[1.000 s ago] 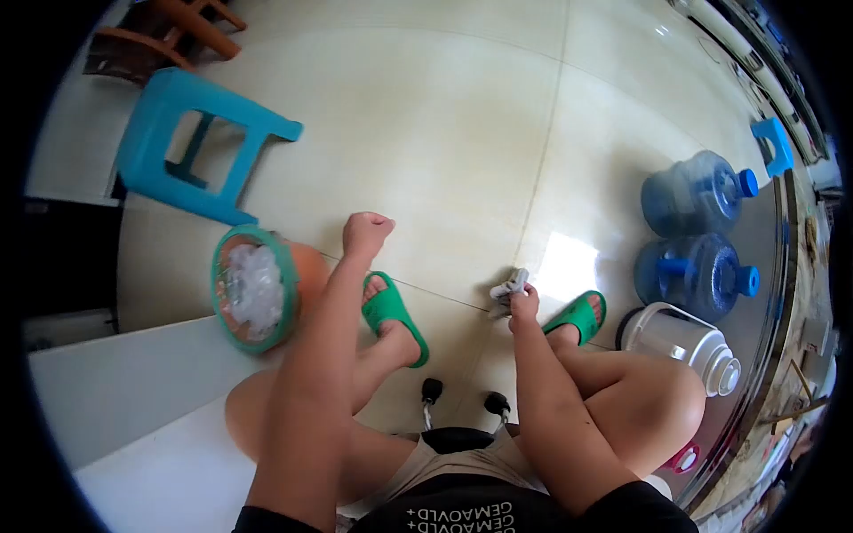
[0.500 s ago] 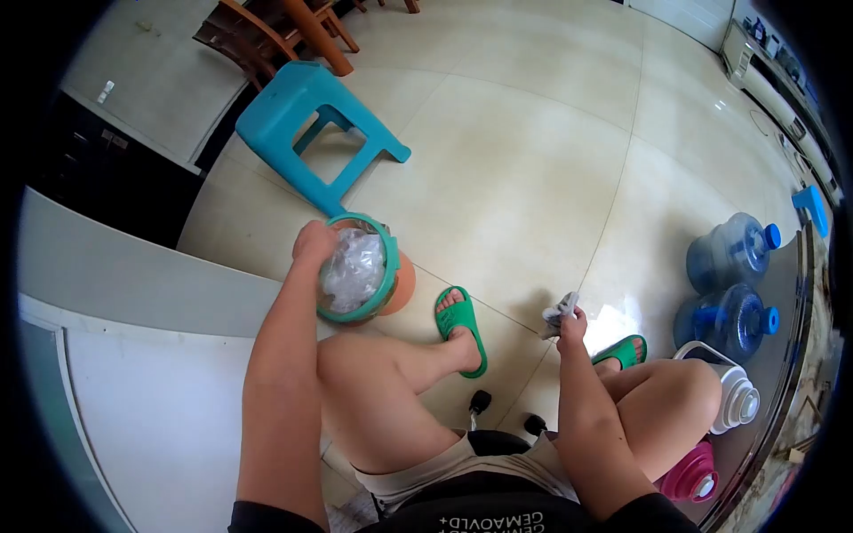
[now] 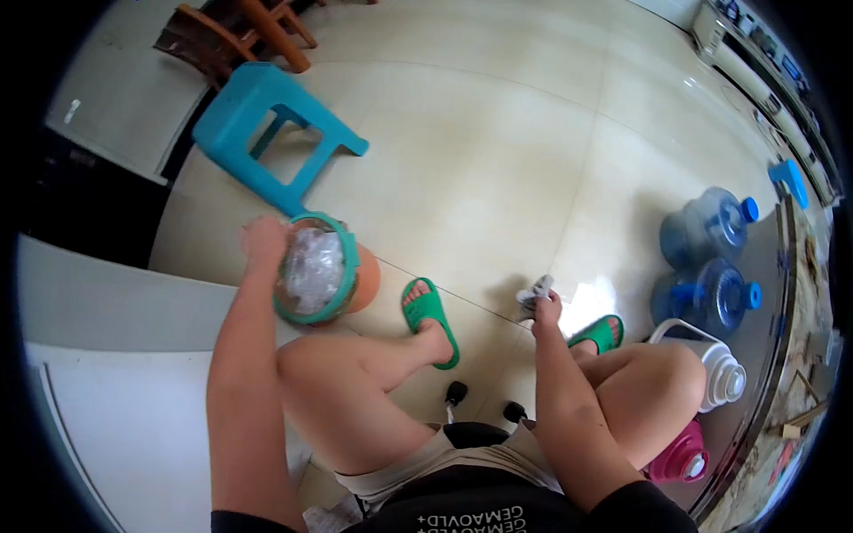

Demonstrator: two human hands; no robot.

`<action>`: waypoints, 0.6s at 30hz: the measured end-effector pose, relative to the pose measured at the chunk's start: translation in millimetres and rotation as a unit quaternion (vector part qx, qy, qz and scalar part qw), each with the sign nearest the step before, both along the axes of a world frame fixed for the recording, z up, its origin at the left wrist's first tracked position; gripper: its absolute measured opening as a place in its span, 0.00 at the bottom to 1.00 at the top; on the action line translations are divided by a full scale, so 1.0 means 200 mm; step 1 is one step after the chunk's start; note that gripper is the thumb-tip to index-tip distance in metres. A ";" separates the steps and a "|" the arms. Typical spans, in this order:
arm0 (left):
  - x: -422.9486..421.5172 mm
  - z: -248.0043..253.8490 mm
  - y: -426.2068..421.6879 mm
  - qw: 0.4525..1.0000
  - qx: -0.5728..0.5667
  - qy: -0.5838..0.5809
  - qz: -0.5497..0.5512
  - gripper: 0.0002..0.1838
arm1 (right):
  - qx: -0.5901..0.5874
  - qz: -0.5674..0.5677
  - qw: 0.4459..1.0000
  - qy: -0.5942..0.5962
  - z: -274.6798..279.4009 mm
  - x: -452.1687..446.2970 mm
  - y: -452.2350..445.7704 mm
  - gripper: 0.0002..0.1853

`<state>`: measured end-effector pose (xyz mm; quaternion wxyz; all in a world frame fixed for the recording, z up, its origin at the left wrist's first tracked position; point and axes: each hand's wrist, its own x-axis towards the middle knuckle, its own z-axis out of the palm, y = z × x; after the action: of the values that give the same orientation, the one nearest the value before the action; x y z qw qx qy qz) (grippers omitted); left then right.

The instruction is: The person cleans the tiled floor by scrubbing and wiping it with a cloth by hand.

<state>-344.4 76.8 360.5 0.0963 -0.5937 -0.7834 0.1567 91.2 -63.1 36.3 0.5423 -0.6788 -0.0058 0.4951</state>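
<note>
My left hand (image 3: 265,240) is closed at the upper left rim of a trash bin (image 3: 347,258), its fingertips partly hidden by the rim. The bin is orange with a green ring around its mouth. Crumpled clear plastic (image 3: 314,269) fills its opening. Over the floor between my feet, my right hand (image 3: 547,311) pinches a small crumpled grey-and-white cloth (image 3: 536,293). The cloth hangs apart from the bin.
A teal plastic stool (image 3: 267,124) stands just beyond the bin. Two blue water jugs (image 3: 711,231), a white thermos (image 3: 724,377) and a pink thermos (image 3: 680,457) line the right side. Wooden chairs (image 3: 231,35) are at the far left.
The whole view has shifted, so the stool, bin and jugs appear further left. My left hand stays at the bin's rim, and my right hand still holds the cloth.
</note>
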 end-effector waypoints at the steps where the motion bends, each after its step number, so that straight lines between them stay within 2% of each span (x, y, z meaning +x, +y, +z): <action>1: 0.02 -0.01 0.02 0.998 0.034 0.023 -0.050 0.15 | -0.019 -0.005 1.000 -0.006 0.04 -0.01 0.00 0.18; 2: 0.04 -0.06 0.06 0.998 0.026 0.015 -0.059 0.15 | -0.024 -0.008 1.000 -0.013 0.04 0.00 -0.01 0.17; 4: 0.10 -0.15 0.16 0.961 0.222 -0.006 -0.165 0.14 | -0.049 -0.008 0.997 -0.054 0.03 0.02 -0.02 0.18; 5: 0.16 -0.18 0.23 0.961 0.216 -0.014 -0.169 0.14 | -0.057 -0.006 0.996 -0.063 0.05 0.03 -0.03 0.20; 7: 0.39 -0.16 0.33 0.972 0.098 -0.153 -0.150 0.16 | -0.077 -0.011 0.994 -0.074 0.02 0.08 -0.05 0.21; 10: 0.76 -0.27 0.37 0.963 0.042 -0.199 -0.179 0.19 | -0.101 0.026 0.983 -0.150 -0.04 0.17 -0.09 0.24; 13: 1.02 -0.59 0.35 0.934 0.025 -0.312 -0.171 0.21 | -0.165 0.080 0.947 -0.266 -0.14 0.31 -0.09 0.25; 14: 1.10 -0.72 0.32 0.921 0.027 -0.367 -0.125 0.17 | -0.182 0.070 0.942 -0.274 -0.12 0.34 -0.07 0.25; 16: 1.20 -0.96 0.20 0.862 0.023 -0.500 -0.080 0.12 | -0.222 0.065 0.915 -0.330 -0.13 0.39 -0.05 0.26; 18: 1.27 -1.09 0.07 0.849 -0.012 -0.525 -0.056 0.09 | -0.249 0.061 0.901 -0.351 -0.16 0.42 -0.02 0.26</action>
<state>-90.1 91.3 142.3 -0.3279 -0.6316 -0.6806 -0.1742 175.1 -67.2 4.5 0.2870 -0.9197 -0.1134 0.2426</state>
